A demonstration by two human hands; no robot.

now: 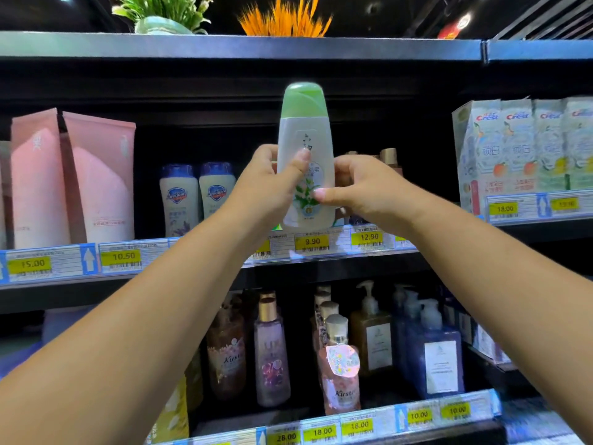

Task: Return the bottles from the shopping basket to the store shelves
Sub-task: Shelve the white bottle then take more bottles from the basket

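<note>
A white bottle with a green cap stands upright in front of the middle shelf, above the 9.90 price tag. My left hand grips its left side with the thumb across the label. My right hand holds its right side, fingertips on the lower label. Whether the bottle's base rests on the shelf is hidden by my hands. No shopping basket is in view.
Two white bottles with blue caps and pink pouches stand left of it on the same shelf. Gold-capped bottles sit just behind my right hand. Toothpaste boxes are at right. Pump bottles fill the lower shelf.
</note>
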